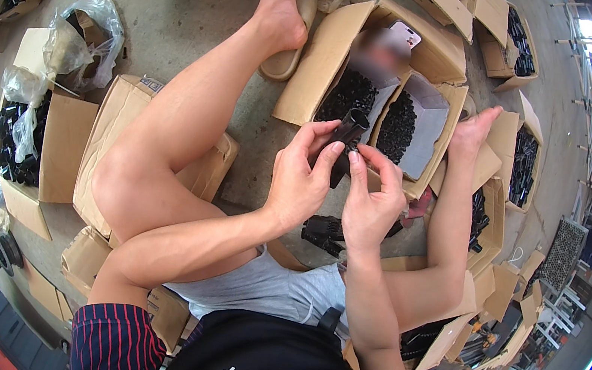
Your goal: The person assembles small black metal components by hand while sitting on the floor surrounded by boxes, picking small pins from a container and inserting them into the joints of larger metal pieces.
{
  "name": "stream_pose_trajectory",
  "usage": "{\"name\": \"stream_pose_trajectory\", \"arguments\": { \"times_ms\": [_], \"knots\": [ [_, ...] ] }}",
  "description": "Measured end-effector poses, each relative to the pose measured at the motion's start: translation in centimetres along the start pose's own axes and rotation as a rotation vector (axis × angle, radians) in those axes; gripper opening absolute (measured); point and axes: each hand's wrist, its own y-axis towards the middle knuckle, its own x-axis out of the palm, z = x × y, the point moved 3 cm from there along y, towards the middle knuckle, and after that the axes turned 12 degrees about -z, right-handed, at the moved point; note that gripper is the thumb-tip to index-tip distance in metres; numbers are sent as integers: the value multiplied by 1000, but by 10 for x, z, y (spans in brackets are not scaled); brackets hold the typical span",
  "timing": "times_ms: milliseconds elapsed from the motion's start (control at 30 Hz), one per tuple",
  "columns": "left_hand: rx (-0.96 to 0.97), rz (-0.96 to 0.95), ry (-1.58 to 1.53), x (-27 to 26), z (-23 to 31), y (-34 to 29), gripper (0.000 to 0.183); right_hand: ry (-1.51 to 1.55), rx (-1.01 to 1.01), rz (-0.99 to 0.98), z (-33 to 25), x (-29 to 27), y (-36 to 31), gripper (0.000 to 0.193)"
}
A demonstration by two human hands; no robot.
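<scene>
My left hand (pixel 301 174) is closed around a black tubular plastic part (pixel 354 123), its open round end tilted up and away from me. Against the side of that part, my right hand (pixel 372 207) pinches with thumb and fingertips; whatever sits between them is too small and hidden to name. Just beyond my hands stands an open cardboard box (pixel 317 74) with two lined compartments. One holds a pile of tiny black pieces (pixel 350 93), the other a similar pile (pixel 397 129). Below my hands, more black plastic parts (pixel 324 228) lie between my legs.
A phone (pixel 405 35) leans at the box's far end. Cartons of black parts stand on both sides, including one at left (pixel 67 145) and one at right (pixel 523 160). Clear plastic bags (pixel 94 35) lie at left. A sandal (pixel 290 36) is under my left foot. Metal racks (pixel 589 90) stand far right.
</scene>
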Motion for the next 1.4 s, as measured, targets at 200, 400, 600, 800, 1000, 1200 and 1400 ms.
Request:
{"name": "stream_pose_trajectory", "arguments": {
  "times_ms": [200,400,600,800,1000,1200,1400],
  "knots": [
    [-1,8,20,1,-2,0,30,-142,-50,-12,0,7,2,13],
    [12,23,23,0,-4,0,30,-329,-164,12,-2,12,5,12],
    [-15,35,-29,-2,-8,2,30,-239,-137,-17,-3,13,2,15],
    [25,12,-12,1,-4,1,29,-237,-165,21,-8,8,3,16],
    [17,0,-52,1,-8,7,28,-8,-143,-11,-12,0,11,25],
    [6,-8,-92,-1,-17,5,28,-133,-96,-60,-2,7,10,20],
    [14,-14,-113,-3,-11,5,27,83,-78,-6,-4,10,3,23]
  ]
}}
